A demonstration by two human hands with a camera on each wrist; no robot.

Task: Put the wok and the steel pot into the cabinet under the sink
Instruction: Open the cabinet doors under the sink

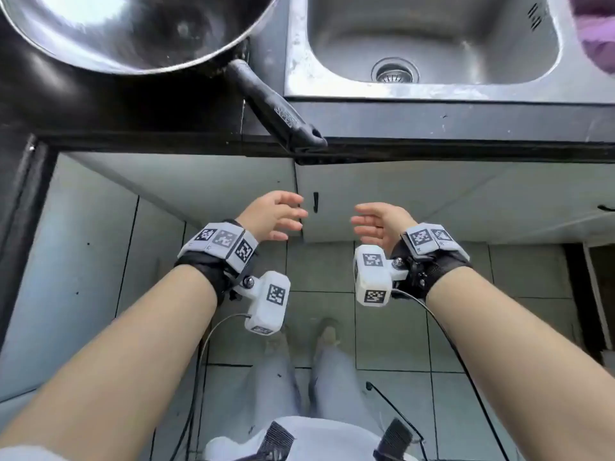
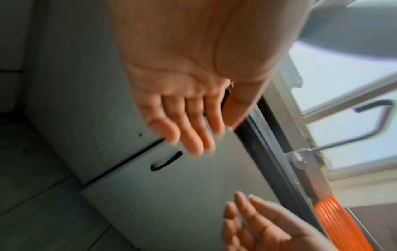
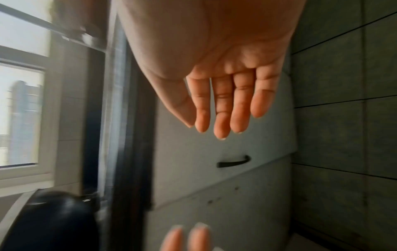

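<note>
The wok (image 1: 133,31) sits on the dark counter at the upper left, its black handle (image 1: 276,108) sticking out past the counter edge. The steel sink (image 1: 432,44) lies to its right. Below it the grey cabinet doors (image 1: 432,201) are closed, with a small black door handle (image 1: 315,201) near the seam. My left hand (image 1: 276,216) and right hand (image 1: 379,224) hover in front of the doors, palms facing each other, fingers straight and holding nothing. The door handle (image 2: 166,161) shows just beyond my left fingers (image 2: 193,141), and the same handle (image 3: 234,162) lies below my right fingers (image 3: 223,110). No steel pot is in view.
A purple cloth (image 1: 595,34) lies at the sink's far right corner. A second black handle (image 1: 605,207) marks another door at the right. Grey floor tiles (image 1: 389,327) and my legs are below. An orange ribbed item (image 2: 335,219) and a tap (image 2: 373,122) show near the window.
</note>
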